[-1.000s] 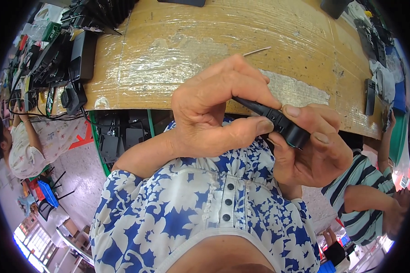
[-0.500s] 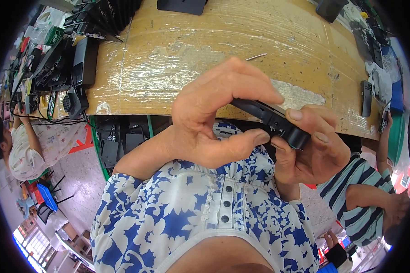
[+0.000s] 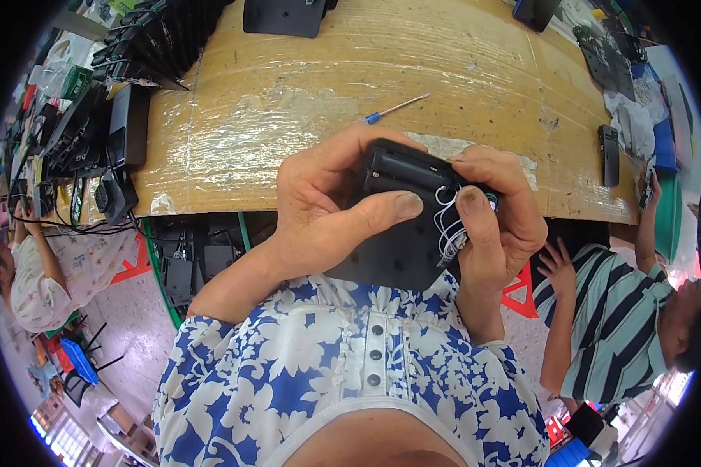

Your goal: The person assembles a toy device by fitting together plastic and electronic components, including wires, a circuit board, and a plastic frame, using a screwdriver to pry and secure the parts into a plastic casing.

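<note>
Between my two hands, close to the table's front edge, is a flat black plastic housing [image 3: 393, 249] with a rounded tube-like ridge along its far side. Thin white wires [image 3: 446, 222] loop out of its right part and run to a small dark plug-like end. My left hand [image 3: 327, 206] grips the left side, its thumb lying across the face. On the right side my right hand [image 3: 494, 222] holds on, thumb pressed by the wires and fingers curled behind. Beyond my hands, a screwdriver [image 3: 397, 109] with a blue handle lies on the table.
The wooden table [image 3: 288, 86] is covered in clear film. Black devices and cables [image 3: 128, 124] crowd its left end. A black panel [image 3: 284, 17] lies at the far edge, a black device [image 3: 610, 156] at the right. Co-workers sit at left and right, one in a striped shirt [image 3: 611, 335].
The black housing has been turned from edge-on so its wired face shows, and drawn slightly left. Both hands keep hold of it. The right co-worker's arm has shifted.
</note>
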`<state>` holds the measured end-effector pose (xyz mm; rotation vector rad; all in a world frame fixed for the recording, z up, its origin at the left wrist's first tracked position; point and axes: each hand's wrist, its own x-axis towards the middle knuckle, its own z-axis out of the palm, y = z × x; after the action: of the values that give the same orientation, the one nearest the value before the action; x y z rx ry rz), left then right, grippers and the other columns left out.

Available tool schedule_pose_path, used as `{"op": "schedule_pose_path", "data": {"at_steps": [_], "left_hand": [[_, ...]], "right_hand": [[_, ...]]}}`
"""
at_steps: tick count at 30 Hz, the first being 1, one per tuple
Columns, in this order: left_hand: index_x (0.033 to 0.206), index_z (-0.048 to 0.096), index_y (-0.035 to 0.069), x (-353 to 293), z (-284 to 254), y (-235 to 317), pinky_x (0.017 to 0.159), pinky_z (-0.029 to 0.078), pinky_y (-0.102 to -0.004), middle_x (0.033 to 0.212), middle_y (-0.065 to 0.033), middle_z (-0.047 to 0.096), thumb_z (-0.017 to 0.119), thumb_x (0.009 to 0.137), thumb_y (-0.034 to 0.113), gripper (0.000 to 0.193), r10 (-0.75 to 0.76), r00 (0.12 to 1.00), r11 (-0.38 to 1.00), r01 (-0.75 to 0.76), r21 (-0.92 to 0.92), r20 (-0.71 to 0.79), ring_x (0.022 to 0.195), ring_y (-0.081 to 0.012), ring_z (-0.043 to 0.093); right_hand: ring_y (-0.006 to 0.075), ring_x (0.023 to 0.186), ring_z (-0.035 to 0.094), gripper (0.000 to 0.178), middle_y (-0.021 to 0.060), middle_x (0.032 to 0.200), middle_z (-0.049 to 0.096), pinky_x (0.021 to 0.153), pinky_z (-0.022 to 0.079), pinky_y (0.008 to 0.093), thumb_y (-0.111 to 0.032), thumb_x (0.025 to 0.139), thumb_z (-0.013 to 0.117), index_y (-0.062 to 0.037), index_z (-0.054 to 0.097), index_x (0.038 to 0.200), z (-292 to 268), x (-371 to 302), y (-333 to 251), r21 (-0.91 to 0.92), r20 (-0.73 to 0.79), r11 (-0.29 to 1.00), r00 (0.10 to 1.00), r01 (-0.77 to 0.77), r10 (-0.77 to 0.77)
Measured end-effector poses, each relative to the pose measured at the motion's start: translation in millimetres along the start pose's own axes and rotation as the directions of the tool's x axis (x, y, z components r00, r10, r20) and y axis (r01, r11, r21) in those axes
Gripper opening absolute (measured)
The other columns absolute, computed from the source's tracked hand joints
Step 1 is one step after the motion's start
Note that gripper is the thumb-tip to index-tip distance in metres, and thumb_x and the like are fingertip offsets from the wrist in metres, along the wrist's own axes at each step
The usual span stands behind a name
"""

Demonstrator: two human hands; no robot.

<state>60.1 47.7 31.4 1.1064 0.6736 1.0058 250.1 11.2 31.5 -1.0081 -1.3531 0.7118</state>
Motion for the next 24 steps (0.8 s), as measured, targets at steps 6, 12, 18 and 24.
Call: {"op": "schedule_pose_path", "data": {"at_steps": [6,12,18,24], "left_hand": [[0.119,0.065,-0.003,-2.3,2.4,-6.4,0.086,0.054,-0.0252,0.105,-0.0053,0.070,0.075,0.088,0.001,0.033,-0.118,0.992,0.980,0.109,-0.164,-0.046,0.096,-0.0099,0.066],[0.116,0.065,-0.002,0.9,-1.3,-1.8,0.087,0.053,-0.0245,0.105,-0.0036,0.070,0.074,0.089,0.000,0.028,-0.037,0.997,0.996,0.031,-0.084,-0.066,0.096,-0.0089,0.065],[0.138,0.047,-0.003,8.5,-7.7,10.1,0.091,0.052,-0.0348,0.121,-0.0157,0.064,0.088,0.075,0.018,0.078,0.237,0.950,0.899,-0.135,0.417,-0.202,0.107,-0.0216,0.065],[0.150,0.027,-0.009,17.9,-12.5,15.1,0.096,0.047,-0.0483,0.132,-0.0283,0.050,0.093,0.056,0.026,0.120,0.520,0.854,0.462,-0.267,0.846,-0.015,0.116,-0.0449,0.055]], "right_hand": [[0.0192,0.091,0.062,0.012,0.0137,0.099,0.067,0.084,0.048,0.0295,0.006,0.087,0.062,0.0066,0.066,0.098,-0.3,1.2,7.0,-0.068,0.020,0.994,0.996,-0.087,0.088],[0.0159,0.090,0.060,0.010,0.0106,0.096,0.066,0.082,0.047,0.0265,0.005,0.087,0.064,0.0041,0.066,0.097,15.6,7.7,5.0,0.012,-0.056,0.982,0.980,-0.189,0.190],[0.0121,0.093,0.058,0.009,0.0070,0.101,0.064,0.083,0.047,0.0248,0.002,0.093,0.062,0.0037,0.065,0.101,27.8,20.9,8.6,0.061,-0.216,0.957,0.932,-0.284,0.291],[0.0112,0.099,0.059,0.021,0.0079,0.113,0.063,0.089,0.048,0.0247,-0.006,0.099,0.062,0.0051,0.062,0.116,55.1,57.3,5.5,0.076,-0.170,0.992,0.979,-0.097,0.109]]}}
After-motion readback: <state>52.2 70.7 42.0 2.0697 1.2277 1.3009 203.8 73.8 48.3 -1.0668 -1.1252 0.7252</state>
